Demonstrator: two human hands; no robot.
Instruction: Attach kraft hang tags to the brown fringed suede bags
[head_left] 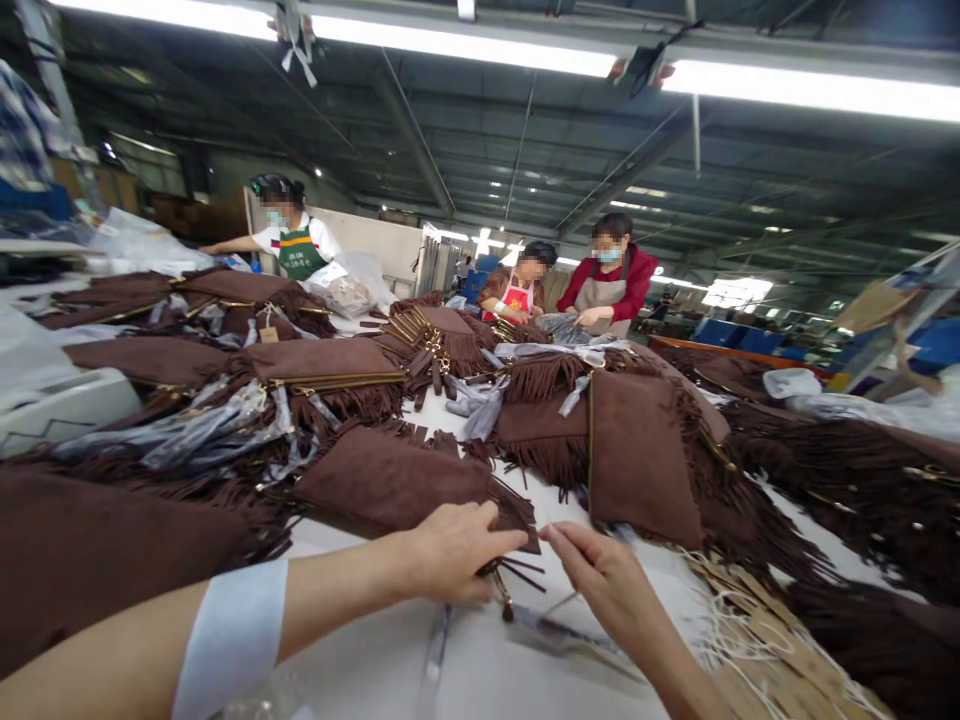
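A dark brown suede pouch (397, 480) with fringe and a gold zip lies on the white table in front of me. My left hand (450, 550) is closed at its right end, fingers bent over the fringe and the zip end. A small metal-ended zip pull (507, 606) hangs just below those fingers. Just right of the fringe, my right hand (604, 575) has thumb and forefinger pressed together; whatever is between them is too small to make out. Beneath my right hand lies a strip in clear plastic (562, 632).
More brown fringed pouches (641, 455) cover the table (360, 650) on several sides. Tan card tags with white strings (757, 630) lie at the lower right. Plastic-wrapped straps (202, 430) are at the left. Across the table, three people (300, 250) work.
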